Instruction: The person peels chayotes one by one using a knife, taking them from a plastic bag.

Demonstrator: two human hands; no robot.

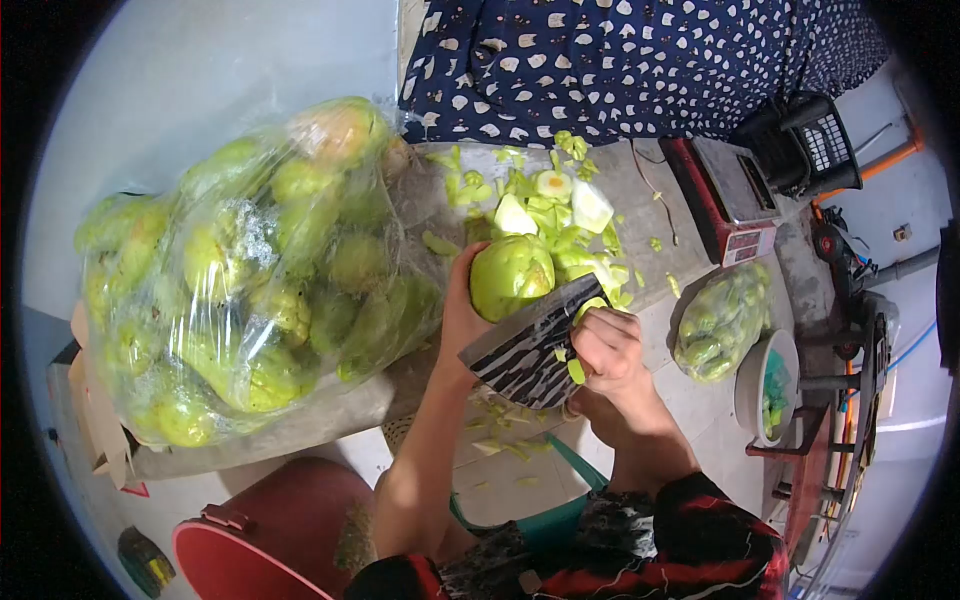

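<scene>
My left hand (463, 310) is wrapped round the left side of a green fruit (511, 276), holding it at the table's edge. My right hand (607, 350) is closed on a cleaver (530, 350) with a broad blade, dark and streaked with light patches. The blade lies against the lower right of the fruit, and its handle is hidden by my fingers. Green peelings (577, 370) cling near the blade and my right hand. Behind the fruit are pale cut pieces (591, 206) among a heap of green peelings (545, 210).
A large clear bag of green fruits (250, 280) fills the left. To the right are a red scale (722, 195), a smaller bag (725, 322), a white tub (752, 388) and a black basket (826, 145). A red bucket (270, 535) and teal container (575, 462) stand below.
</scene>
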